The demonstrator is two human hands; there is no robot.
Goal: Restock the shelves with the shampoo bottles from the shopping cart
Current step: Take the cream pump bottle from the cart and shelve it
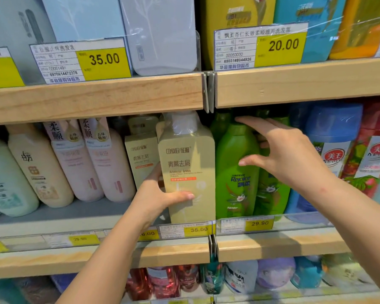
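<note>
A tall beige CONQUER shampoo bottle (188, 165) with a wrapped pump top stands at the front of the middle shelf (53, 218). My left hand (157, 199) grips its lower left side, thumb across the front. A second bottle of the same kind (140, 156) stands just behind and left of it. My right hand (281, 150) hovers with spread fingers in front of a green Rejoice bottle (235, 172); the thumb is near its front and the fingers reach over its cap. Whether that hand touches the bottle is unclear.
Pink (110, 163) and cream (40, 167) bottles fill the middle shelf to the left. Blue-capped (331, 141) and red (375, 150) bottles stand to the right. A wooden shelf edge (97, 97) hangs low overhead. Price tags (259, 223) line the clear front rail. More bottles (239, 277) sit below.
</note>
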